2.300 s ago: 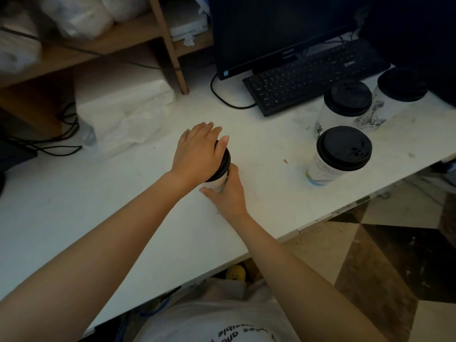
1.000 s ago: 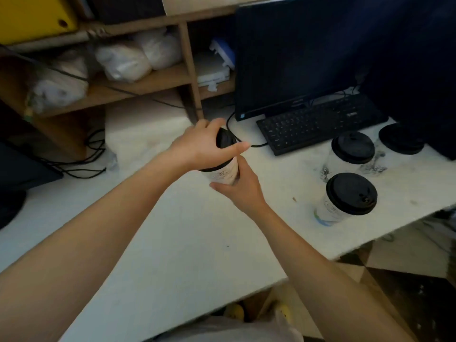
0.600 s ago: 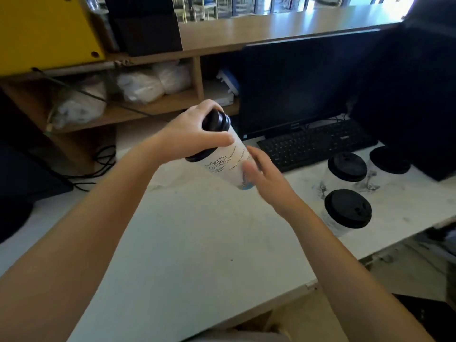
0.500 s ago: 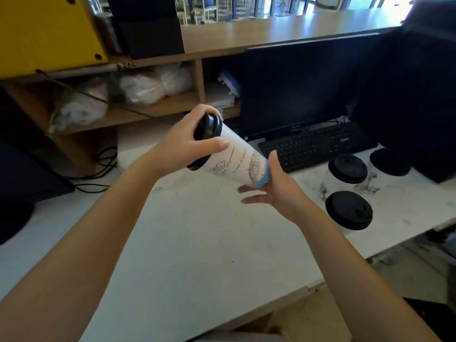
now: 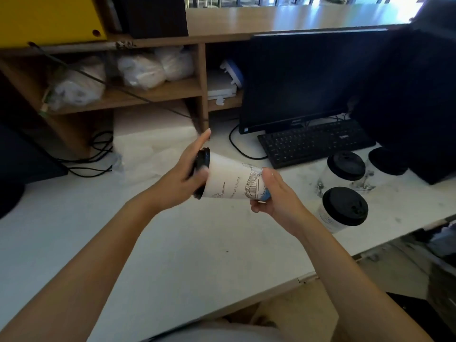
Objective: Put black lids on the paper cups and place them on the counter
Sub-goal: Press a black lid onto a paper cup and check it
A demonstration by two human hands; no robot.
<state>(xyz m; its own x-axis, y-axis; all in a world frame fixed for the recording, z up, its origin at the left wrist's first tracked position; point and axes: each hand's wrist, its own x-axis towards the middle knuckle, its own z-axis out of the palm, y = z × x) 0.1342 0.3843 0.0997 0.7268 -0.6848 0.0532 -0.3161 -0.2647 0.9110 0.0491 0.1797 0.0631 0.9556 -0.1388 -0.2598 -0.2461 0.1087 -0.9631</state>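
Note:
I hold a white paper cup [image 5: 232, 180] with line drawings on its side above the white table [image 5: 172, 243], tipped so it lies almost level. Its black lid [image 5: 202, 169] faces left. My left hand [image 5: 182, 176] cups the lid end, fingers over the lid. My right hand [image 5: 276, 196] grips the cup's blue-edged base. Three other lidded cups stand at the right: one near the table's front edge [image 5: 341, 209], one behind it [image 5: 344, 169], one further right [image 5: 387, 162]. The wooden counter top [image 5: 283, 21] runs along the back above the shelves.
A black monitor [image 5: 308, 77] and keyboard [image 5: 313, 143] sit behind the cups. A dark box [image 5: 419, 99] stands at the far right. Wooden shelves [image 5: 148, 95] hold plastic bags. Cables [image 5: 98, 154] and a white plastic sheet [image 5: 153, 144] lie at the back left.
Both hands lifted the lidded cup off the table and tipped it from upright to nearly level, lid to the left. My view rose, bringing the counter top into sight.

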